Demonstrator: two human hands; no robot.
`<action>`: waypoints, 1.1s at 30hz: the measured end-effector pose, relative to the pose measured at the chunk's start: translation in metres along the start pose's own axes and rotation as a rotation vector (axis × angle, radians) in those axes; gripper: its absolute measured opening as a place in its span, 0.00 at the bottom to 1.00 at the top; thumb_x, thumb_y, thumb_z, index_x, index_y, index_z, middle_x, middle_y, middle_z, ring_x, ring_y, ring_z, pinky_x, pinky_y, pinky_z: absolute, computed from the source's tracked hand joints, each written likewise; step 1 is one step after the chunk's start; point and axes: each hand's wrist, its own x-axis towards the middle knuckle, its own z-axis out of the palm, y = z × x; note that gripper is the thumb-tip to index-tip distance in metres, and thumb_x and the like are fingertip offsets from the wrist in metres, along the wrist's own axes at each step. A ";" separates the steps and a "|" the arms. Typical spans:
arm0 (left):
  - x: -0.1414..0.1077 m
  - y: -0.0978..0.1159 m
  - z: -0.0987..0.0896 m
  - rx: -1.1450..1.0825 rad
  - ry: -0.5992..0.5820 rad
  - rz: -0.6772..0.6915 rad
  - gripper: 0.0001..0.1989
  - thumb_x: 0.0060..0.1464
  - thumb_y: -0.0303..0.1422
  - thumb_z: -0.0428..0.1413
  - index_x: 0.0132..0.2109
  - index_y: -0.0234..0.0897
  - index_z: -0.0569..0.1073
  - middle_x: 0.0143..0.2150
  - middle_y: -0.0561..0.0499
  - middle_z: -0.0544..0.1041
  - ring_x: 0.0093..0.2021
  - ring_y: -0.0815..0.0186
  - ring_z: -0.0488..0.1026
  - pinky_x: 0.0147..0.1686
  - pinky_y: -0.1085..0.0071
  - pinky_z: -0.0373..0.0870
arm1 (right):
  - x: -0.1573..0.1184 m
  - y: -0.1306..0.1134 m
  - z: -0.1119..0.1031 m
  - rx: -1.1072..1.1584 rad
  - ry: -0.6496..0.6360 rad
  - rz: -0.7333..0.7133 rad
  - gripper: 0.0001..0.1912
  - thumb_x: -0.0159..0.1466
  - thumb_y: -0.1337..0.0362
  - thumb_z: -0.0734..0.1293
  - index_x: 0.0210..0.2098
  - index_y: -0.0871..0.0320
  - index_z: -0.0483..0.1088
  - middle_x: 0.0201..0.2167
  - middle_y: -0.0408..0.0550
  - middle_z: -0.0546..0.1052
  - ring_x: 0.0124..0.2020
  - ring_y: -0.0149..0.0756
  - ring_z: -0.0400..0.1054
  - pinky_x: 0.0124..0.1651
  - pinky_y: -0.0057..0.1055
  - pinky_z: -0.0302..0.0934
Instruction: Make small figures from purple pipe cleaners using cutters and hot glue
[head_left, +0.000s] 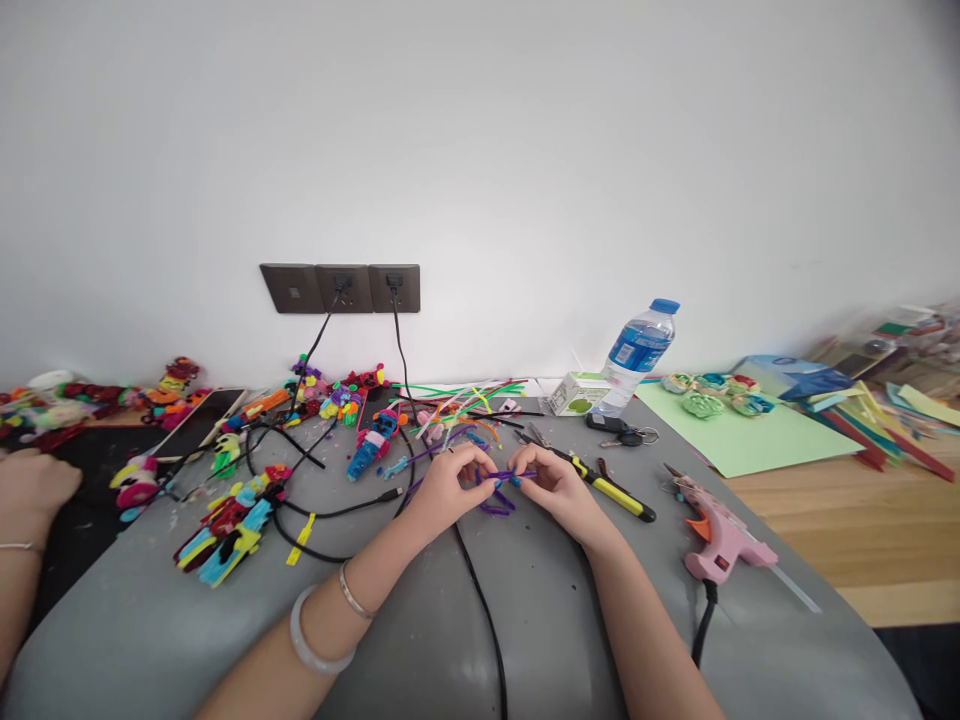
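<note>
Between my two hands, above the grey mat, is a thin purple pipe cleaner (495, 508), bent in several places. My left hand (455, 485) pinches it from the left with thumb and forefinger. From the right, my right hand (553, 490) grips it between thumb and fingertips, close to the left fingertips. Part of the pipe cleaner is hidden by the fingers. Just behind the hands lie loose coloured pipe cleaners (480, 402). Yellow-and-black pliers (611, 487) rest right of my right hand. A blue-and-red pipe-cleaner figure (377, 443) lies left of my left hand.
A pink glue gun (724, 535) lies on the right with its cord trailing forward. A water bottle (637, 350), a small drink carton (579, 393) and keys (630, 436) stand or lie behind. Black cables (480, 590) cross the mat. Another person's hand (37, 490) is far left.
</note>
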 end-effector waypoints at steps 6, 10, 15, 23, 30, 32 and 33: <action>0.000 -0.001 0.001 -0.024 0.014 -0.011 0.02 0.49 0.24 0.58 0.32 0.34 0.74 0.29 0.53 0.72 0.29 0.70 0.67 0.28 0.76 0.61 | 0.000 0.000 0.001 -0.028 -0.001 0.018 0.07 0.63 0.59 0.68 0.33 0.55 0.68 0.34 0.45 0.70 0.37 0.37 0.64 0.42 0.32 0.58; -0.001 0.000 0.002 -0.066 0.010 -0.037 0.01 0.49 0.26 0.58 0.32 0.34 0.73 0.28 0.53 0.71 0.28 0.71 0.67 0.26 0.77 0.61 | 0.000 0.000 0.001 -0.043 0.006 0.034 0.07 0.63 0.59 0.68 0.32 0.55 0.67 0.34 0.45 0.70 0.37 0.36 0.64 0.41 0.31 0.59; -0.001 -0.002 0.002 -0.088 0.017 -0.029 0.01 0.48 0.25 0.58 0.31 0.34 0.73 0.29 0.53 0.69 0.28 0.71 0.66 0.24 0.78 0.61 | 0.000 -0.001 0.002 -0.049 0.004 0.044 0.07 0.62 0.59 0.68 0.32 0.55 0.67 0.33 0.45 0.70 0.36 0.36 0.64 0.41 0.30 0.59; -0.001 -0.004 0.003 -0.089 0.052 -0.029 0.03 0.47 0.26 0.58 0.33 0.34 0.74 0.35 0.51 0.67 0.28 0.73 0.65 0.24 0.78 0.62 | 0.000 -0.003 0.002 -0.053 0.004 0.050 0.10 0.62 0.57 0.68 0.32 0.55 0.67 0.33 0.45 0.70 0.35 0.36 0.64 0.40 0.30 0.60; -0.001 -0.001 0.001 -0.014 0.107 0.036 0.03 0.47 0.24 0.57 0.31 0.35 0.74 0.33 0.52 0.70 0.30 0.70 0.66 0.28 0.75 0.60 | 0.001 -0.005 0.003 -0.054 0.011 0.050 0.10 0.62 0.55 0.68 0.33 0.55 0.67 0.33 0.46 0.71 0.36 0.37 0.65 0.41 0.32 0.61; -0.001 0.000 0.001 -0.007 0.115 0.046 0.03 0.47 0.23 0.57 0.31 0.35 0.73 0.31 0.52 0.69 0.30 0.70 0.66 0.29 0.74 0.60 | 0.001 -0.006 0.004 -0.043 0.010 0.062 0.12 0.62 0.54 0.68 0.33 0.55 0.67 0.32 0.46 0.71 0.36 0.37 0.65 0.40 0.32 0.61; -0.001 0.000 0.001 -0.006 0.116 0.049 0.04 0.47 0.23 0.57 0.30 0.35 0.73 0.31 0.52 0.69 0.31 0.69 0.66 0.29 0.74 0.60 | 0.001 -0.006 0.004 -0.034 0.008 0.068 0.12 0.63 0.53 0.67 0.32 0.55 0.67 0.31 0.46 0.71 0.35 0.37 0.66 0.39 0.32 0.61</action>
